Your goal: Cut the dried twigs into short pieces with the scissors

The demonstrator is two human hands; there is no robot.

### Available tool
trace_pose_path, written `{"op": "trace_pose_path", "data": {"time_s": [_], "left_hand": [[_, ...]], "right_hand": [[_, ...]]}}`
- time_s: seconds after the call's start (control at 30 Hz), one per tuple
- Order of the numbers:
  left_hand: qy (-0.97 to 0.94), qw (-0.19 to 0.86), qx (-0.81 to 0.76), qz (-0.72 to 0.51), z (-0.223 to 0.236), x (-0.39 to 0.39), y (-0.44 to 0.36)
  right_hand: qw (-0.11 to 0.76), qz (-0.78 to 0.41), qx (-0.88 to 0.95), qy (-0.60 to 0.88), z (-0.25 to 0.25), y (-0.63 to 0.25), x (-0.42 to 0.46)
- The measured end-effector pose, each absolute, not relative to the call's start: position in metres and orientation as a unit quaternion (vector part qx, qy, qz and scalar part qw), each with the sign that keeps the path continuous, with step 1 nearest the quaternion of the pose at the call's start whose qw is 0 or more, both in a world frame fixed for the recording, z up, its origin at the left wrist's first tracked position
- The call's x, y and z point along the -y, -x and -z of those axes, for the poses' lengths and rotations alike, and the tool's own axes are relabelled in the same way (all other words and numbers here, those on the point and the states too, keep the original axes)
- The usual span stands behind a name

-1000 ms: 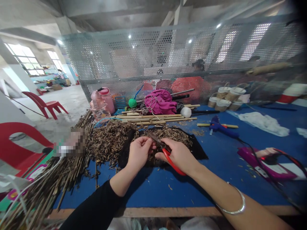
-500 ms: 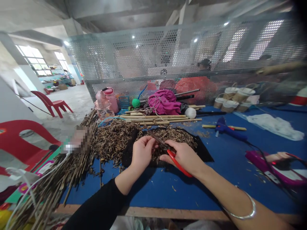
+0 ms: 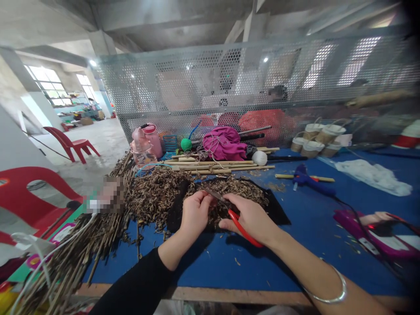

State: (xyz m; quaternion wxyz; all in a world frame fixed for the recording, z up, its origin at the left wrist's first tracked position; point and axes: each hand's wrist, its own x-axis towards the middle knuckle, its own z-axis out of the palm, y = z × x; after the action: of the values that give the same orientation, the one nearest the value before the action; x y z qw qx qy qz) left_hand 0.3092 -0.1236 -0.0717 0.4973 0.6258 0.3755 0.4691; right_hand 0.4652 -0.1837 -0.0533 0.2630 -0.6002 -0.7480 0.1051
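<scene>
Scissors (image 3: 233, 216) in the right hand (image 3: 254, 218), above the near part of the bench (image 3: 223, 267). Red handle lies between thumb and palm, its end showing past the near edge of the hand; right fingers are curled round it, partly closed. Dark blades slant away and leftward from the grip, reaching just beyond the fingertips of the left hand (image 3: 195, 214). Contact between blades and left fingers: cannot tell. Left fingers are drawn together in a pinch against the thumb; whatever may be between them is hidden. Beneath both hands: black cloth (image 3: 279, 211) bearing dried bits (image 3: 241, 188). Larger heap (image 3: 152, 194) of similar bits just left of the cloth. Stalks (image 3: 88, 249) bundled farther left. Glue gun (image 3: 311, 181) to the right, well apart from the scissors, across a pale stick (image 3: 324, 179).
</scene>
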Motion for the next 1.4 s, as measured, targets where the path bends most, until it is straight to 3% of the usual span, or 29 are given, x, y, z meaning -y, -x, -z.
{"op": "trace_pose_path", "data": {"time_s": [0.3, 0.53, 0.83, 1.0, 1.13, 1.27, 1.4], "left_hand": [[-0.636, 0.47, -0.412, -0.452, 0.074, 0.123, -0.311], [-0.735, 0.275, -0.501, -0.364, 0.063, 0.118, -0.291], [-0.774, -0.018, -0.597, -0.21, 0.004, 0.045, -0.256], [-0.757, -0.025, -0.644, -0.112, 0.011, 0.013, -0.257], [-0.756, -0.038, -0.64, -0.132, 0.012, 0.011, -0.248], [-0.755, -0.069, -0.604, -0.247, -0.004, 0.008, -0.228], [-0.702, 0.042, -0.597, -0.386, -0.017, 0.01, -0.217]], "right_hand": [[0.274, -0.167, 0.73, 0.604, 0.053, -0.47, 0.182], [0.355, -0.08, 0.712, 0.6, 0.05, -0.485, 0.177], [0.411, -0.055, 0.694, 0.589, 0.049, -0.496, 0.179], [0.405, -0.053, 0.7, 0.586, 0.05, -0.499, 0.178], [0.412, -0.052, 0.7, 0.581, 0.051, -0.499, 0.176], [0.409, -0.057, 0.7, 0.583, 0.053, -0.499, 0.175], [0.417, -0.08, 0.689, 0.587, 0.054, -0.497, 0.174]]}}
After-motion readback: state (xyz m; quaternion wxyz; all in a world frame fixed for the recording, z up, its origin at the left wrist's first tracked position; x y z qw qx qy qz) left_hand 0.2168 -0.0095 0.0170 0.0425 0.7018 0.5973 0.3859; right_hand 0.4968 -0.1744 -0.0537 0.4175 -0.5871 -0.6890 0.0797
